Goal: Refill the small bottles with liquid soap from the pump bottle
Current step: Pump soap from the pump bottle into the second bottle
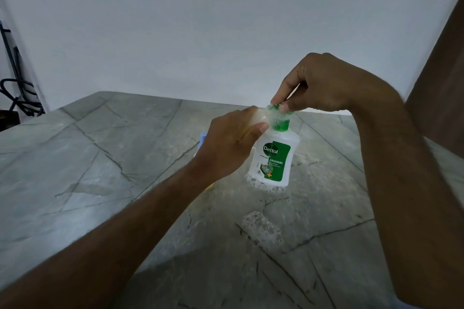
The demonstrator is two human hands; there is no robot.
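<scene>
Up at the green pump head (280, 110), the right hand (319, 85) has its grip pinched together: thumb and fingertips close on the top of the pump from above, and foam clings to the green plastic under them. Just to the left, the left hand (231, 144) holds a small translucent bottle (259, 118), fingers and thumb curled round it, its pale end tipped toward the pump nozzle so the two touch or nearly touch; the exact point of contact is blurred by suds. Most of the small bottle is hidden inside the hand.

Below the pump head stands the Dettol pump bottle (275, 162), a clear body with a green and white label reading "Original", upright with a slight lean on the grey marble-patterned worktop (105, 148). Soap bubbles ring its base, and a separate patch of foam (262, 229) lies on the worktop nearer the camera. Behind the left hand, a blue object (203, 138) and a bit of something yellow show only as slivers, too hidden to name. Farther left, a wet smear (85, 189) glistens on the stone. A plain white wall (200, 20) rises behind the worktop, with dark cables (17, 93) at the far left edge.
</scene>
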